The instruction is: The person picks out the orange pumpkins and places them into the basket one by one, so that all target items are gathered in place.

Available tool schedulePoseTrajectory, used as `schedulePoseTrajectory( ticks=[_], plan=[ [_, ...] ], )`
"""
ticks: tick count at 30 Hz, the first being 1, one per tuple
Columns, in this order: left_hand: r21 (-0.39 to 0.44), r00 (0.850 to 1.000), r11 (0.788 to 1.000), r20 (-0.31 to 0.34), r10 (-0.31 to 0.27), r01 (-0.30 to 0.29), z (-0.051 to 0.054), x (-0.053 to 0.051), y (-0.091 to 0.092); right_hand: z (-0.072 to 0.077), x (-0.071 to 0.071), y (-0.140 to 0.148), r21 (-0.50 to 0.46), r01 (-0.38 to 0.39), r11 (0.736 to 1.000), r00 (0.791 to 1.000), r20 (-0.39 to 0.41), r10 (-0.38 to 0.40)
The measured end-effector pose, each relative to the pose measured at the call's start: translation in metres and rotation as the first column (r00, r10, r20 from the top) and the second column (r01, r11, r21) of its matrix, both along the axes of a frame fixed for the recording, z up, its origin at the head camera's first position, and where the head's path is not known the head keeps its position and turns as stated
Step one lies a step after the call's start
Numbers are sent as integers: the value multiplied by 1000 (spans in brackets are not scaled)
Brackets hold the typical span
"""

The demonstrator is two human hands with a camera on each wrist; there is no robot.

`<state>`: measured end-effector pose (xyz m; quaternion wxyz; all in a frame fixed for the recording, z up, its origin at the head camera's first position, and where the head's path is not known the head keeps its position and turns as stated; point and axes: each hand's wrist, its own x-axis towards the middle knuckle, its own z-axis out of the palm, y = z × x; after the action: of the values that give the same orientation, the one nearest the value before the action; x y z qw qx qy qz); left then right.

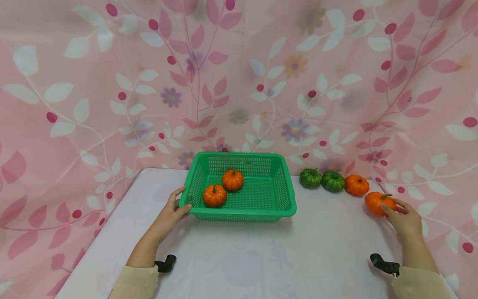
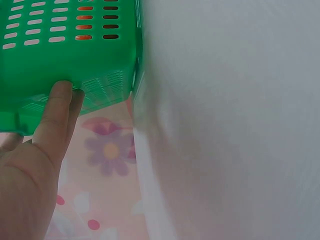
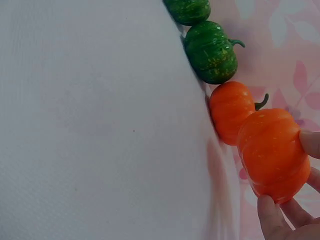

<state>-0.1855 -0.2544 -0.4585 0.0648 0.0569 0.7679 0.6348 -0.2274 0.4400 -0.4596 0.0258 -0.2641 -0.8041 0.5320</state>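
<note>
My left hand (image 1: 169, 216) grips the near left corner of a green basket (image 1: 239, 211), thumb over the rim; in the left wrist view its fingers (image 2: 61, 107) lie against the basket's outer wall (image 2: 75, 60). Inside the basket are two orange pumpkins (image 1: 232, 180) (image 1: 214, 196), both in the left half. At the right, my right hand (image 1: 407, 222) holds an orange pumpkin (image 1: 379, 204) between thumb and fingers. The right wrist view shows this pumpkin (image 3: 275, 155) in front of another orange one (image 3: 232, 112), with fingertips at its side and lower end.
Along the table's back right edge stand two green pumpkins (image 1: 310, 178) (image 1: 333, 181) and an orange one (image 1: 356, 185) in a row. A pink floral curtain (image 1: 239, 83) hangs behind the white-covered table (image 1: 239, 257).
</note>
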Motion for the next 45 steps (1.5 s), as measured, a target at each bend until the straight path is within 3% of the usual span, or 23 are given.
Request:
schedulePoseTrajectory(
  ticks=[9,18,36,45],
  plan=[
    [0,1000,1000,-5,-1,1,0,1,-1,22,13,-12,60,-103,993,994,-24,105],
    [0,1000,1000,-1,0,0,0,1,0,34,22,-21,103,-210,972,973,-70,218],
    [5,1000,1000,-12,6,-5,-1,0,0,56,28,-50,153,-247,957,949,-163,271],
    [3,1000,1000,-9,7,-7,-2,0,0,65,30,-70,212,-300,930,925,-175,338]
  ],
)
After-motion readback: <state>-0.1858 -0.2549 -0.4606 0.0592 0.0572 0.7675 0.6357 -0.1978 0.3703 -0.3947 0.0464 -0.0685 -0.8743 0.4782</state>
